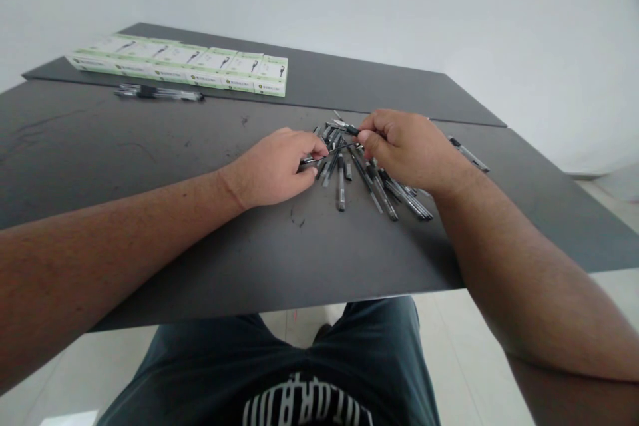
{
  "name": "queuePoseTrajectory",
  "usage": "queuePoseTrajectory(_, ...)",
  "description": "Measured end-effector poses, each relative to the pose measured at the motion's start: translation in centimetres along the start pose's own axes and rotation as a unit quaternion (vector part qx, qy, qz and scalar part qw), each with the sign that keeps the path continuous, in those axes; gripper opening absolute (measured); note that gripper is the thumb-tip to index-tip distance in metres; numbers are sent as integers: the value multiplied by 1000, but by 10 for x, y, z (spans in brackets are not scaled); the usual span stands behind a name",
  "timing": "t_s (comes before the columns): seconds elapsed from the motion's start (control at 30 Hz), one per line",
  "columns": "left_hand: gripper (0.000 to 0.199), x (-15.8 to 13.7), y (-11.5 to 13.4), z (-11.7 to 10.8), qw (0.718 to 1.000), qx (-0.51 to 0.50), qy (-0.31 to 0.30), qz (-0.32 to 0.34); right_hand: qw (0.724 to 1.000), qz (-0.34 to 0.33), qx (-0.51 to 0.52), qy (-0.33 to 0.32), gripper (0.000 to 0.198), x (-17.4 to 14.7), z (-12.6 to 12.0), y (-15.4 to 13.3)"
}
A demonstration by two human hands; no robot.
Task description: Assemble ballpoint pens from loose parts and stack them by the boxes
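Observation:
Between my hands lies a loose heap of black-and-clear pens (341, 183) and pen parts, pointing in several directions. My left hand (279, 170) is at the heap's left side, fingers closed around a thin dark pen piece (310, 160); most of it is hidden by the fingers. Above the heap's right side, my right hand (404, 146) pinches a pen (346, 126) with a clear end and a black grip, its clear end pointing left. A thin black strip (344, 146) runs between the two hands; I cannot tell which hand has it.
Green-and-white pen boxes (269, 86) stand in a row at the back left. A bundle of pens (160, 93) lies in front of them. More pens (469, 154) rest beyond my right wrist. The dark table's (299, 279) front edge is above my legs.

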State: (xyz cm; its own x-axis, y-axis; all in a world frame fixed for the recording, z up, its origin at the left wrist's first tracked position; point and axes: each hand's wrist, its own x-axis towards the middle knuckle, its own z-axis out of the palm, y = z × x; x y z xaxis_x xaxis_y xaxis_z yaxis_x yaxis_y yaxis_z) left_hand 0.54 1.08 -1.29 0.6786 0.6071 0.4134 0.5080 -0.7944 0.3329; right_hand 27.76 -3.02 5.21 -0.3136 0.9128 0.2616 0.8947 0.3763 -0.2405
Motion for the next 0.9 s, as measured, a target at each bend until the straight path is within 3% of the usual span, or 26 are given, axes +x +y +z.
queuePoseTrajectory(0.13,44,0,-1,2,996,8,-43,80,1000,-1,3,7,30,0,0,-1)
queuePoseTrajectory(0.27,36,0,-4,5,989,5,-53,135,1000,-2,1,-6,29,-1,-2,-3)
queuePoseTrajectory(0.9,24,0,0,0,985,35,-62,154,1000,-10,2,-25,28,-1,-2,-7)
